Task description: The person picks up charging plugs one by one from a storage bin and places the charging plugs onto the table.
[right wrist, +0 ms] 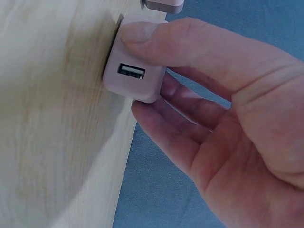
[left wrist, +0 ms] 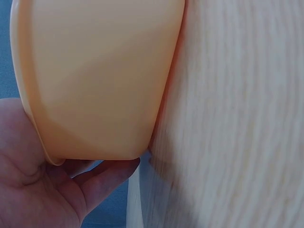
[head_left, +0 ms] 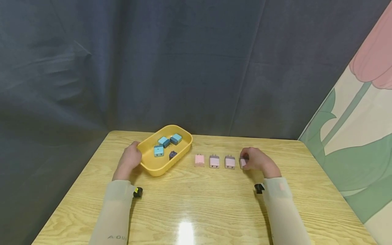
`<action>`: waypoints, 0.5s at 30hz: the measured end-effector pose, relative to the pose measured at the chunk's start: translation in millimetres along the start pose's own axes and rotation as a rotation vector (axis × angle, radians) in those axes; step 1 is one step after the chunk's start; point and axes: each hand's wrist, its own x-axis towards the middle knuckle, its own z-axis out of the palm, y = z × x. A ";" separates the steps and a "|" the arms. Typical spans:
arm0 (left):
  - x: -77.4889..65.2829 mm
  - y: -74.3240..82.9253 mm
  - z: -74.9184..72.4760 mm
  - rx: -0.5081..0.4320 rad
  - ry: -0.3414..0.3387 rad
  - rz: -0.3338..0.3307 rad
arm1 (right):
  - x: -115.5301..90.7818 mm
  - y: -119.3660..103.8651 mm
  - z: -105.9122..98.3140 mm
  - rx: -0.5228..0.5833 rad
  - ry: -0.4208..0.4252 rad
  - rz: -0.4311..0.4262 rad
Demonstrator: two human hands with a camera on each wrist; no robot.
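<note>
My left hand (head_left: 131, 156) holds the left end of a yellow plastic basket (head_left: 184, 150); its palm meets the rim and its fingers bend along the outside wall in the left wrist view. Inside the basket lie three blue USB chargers (head_left: 159, 151) and a small dark purple piece (head_left: 173, 154). On the right, my right hand (head_left: 257, 159) pinches a pale pink USB charger (right wrist: 128, 85), thumb on the port face, fingers behind. That charger stands against the wooden table, its port facing the right wrist camera.
To the left of my right hand, a pink charger (head_left: 199, 160) and two pink-and-grey chargers (head_left: 214, 161) stand in a row, prongs pointing away. A dark curtain (head_left: 183, 68) hangs behind the wooden table (head_left: 196, 194). A flower-patterned cloth (head_left: 352, 143) borders the right side.
</note>
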 end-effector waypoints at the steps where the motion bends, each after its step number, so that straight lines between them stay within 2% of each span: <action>1: 0.2 0.1 0.2 0.001 0.001 0.000 | -0.3 -0.1 -0.1 -0.002 0.001 -0.001; 15: 0.7 -0.4 0.8 0.006 0.009 0.010 | -1.7 -1.8 0.1 0.006 -0.009 0.002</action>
